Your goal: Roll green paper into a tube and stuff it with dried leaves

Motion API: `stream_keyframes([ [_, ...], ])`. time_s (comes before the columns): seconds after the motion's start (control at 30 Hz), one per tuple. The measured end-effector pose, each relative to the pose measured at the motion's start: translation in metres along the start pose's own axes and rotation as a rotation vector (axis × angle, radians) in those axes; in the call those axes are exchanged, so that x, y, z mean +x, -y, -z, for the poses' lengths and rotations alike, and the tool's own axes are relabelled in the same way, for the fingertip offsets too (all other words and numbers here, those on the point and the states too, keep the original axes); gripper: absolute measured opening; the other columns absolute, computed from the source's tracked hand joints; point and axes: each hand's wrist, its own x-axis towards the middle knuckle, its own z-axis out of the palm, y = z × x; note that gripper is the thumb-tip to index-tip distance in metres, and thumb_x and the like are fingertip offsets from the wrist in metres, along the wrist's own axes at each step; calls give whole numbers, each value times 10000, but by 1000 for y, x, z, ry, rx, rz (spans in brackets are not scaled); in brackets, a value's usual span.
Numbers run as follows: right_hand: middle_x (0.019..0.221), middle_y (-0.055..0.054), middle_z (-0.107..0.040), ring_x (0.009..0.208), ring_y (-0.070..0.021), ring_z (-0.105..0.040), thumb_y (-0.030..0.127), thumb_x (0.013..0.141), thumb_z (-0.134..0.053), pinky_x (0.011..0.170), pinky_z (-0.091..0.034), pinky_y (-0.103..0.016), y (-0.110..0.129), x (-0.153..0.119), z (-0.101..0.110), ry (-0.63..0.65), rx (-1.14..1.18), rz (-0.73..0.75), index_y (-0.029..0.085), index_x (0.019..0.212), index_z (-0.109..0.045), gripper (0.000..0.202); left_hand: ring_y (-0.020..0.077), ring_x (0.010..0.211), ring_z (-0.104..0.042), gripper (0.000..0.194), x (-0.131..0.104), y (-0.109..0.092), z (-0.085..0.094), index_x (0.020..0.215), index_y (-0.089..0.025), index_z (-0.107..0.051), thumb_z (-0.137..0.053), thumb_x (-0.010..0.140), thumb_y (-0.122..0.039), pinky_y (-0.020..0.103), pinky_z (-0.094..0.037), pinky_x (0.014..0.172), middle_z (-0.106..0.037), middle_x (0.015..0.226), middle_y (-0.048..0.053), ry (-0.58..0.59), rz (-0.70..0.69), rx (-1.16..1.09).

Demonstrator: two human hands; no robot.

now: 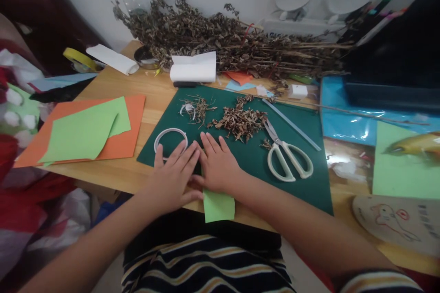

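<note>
Both hands lie flat at the near edge of a dark green mat, fingertips close together. My left hand has its fingers stretched out over the near rim of a white ring. Palm down, my right hand rests on a strip of light green paper whose near end hangs past the table edge. Beyond the fingers is a heap of dried leaves. Thin dry stems lie to its left. White-handled scissors lie partly open to the right.
A bundle of dried plants stretches along the wall. Orange paper under green paper lies left. A white paper roll and yellow tape stand behind. On the right are a translucent strip and a blue packet.
</note>
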Motion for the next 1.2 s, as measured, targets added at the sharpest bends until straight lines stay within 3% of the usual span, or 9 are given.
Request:
stream_keyframes([
  [0.13, 1394, -180, -213, 1291, -284, -170, 392, 828, -365, 1023, -159, -481, -3, 2, 0, -31, 36, 5, 92, 1314, -299, 574, 334, 1246, -254, 833, -18, -31, -6, 1300, -209, -325, -342, 648, -727, 548, 21, 1001, -327, 1363, 143, -35, -151, -86],
  [0.27, 1308, -120, -413, 1198, -269, -354, 370, 848, -361, 962, -299, -437, -13, -2, 11, -95, 98, 44, 148, 1245, -420, 459, 324, 1269, -211, 627, -24, -46, -20, 1270, -300, -354, -435, 721, -594, 514, -69, 1001, -283, 1389, 112, -96, -128, -78],
  [0.4, 1167, -81, -535, 1046, -207, -482, 336, 862, -338, 882, -394, -357, -29, -4, 24, -210, 198, 48, 158, 1192, -471, 398, 310, 1262, -232, 474, -21, -45, -22, 1198, -335, -436, -431, 765, -527, 523, -75, 1000, -316, 1378, 73, -94, -154, -95],
  [0.6, 1113, -116, -548, 1055, -163, -477, 290, 871, -305, 911, -378, -308, -45, -7, 34, -397, 316, 57, 105, 1102, -521, 366, 326, 1250, -251, 372, -22, -41, -14, 1093, -331, -538, -457, 767, -491, 502, -235, 972, -367, 1347, 55, -49, -98, -179],
  [0.73, 1089, -117, -562, 1028, -165, -489, 262, 850, -367, 902, -383, -317, -47, -19, 36, -441, 326, 125, 108, 1051, -551, 312, 309, 1264, -233, 345, -29, -35, -13, 1111, -321, -525, -465, 787, -421, 488, -244, 986, -360, 1346, 64, -69, -94, -208],
  [0.87, 1051, -119, -580, 962, -188, -512, 228, 824, -424, 837, -405, -347, -50, -34, 35, -490, 253, 292, 120, 998, -575, 254, 326, 1256, -236, 404, -36, -26, -14, 1143, -273, -494, -495, 767, -420, 517, -244, 976, -345, 1341, 106, -122, -104, -204],
  [1.03, 774, -43, -642, 726, -157, -538, 244, 817, -442, 656, -382, -289, -51, -43, 36, -393, 88, 456, 152, 773, -612, 198, 319, 1228, -284, 362, -38, -18, -9, 1105, -205, -492, -532, 758, -302, 514, -276, 963, -402, 1268, 140, -267, -64, -199],
  [1.2, 559, 3, -569, 579, -122, -472, 290, 830, -418, 556, -282, -270, -49, -47, 38, -242, -36, 521, 161, 570, -551, 319, 275, 1157, -389, 313, -31, -19, -1, 1046, -224, -507, -548, 736, -242, 486, -302, 960, -502, 1162, 95, -360, -76, -203],
])
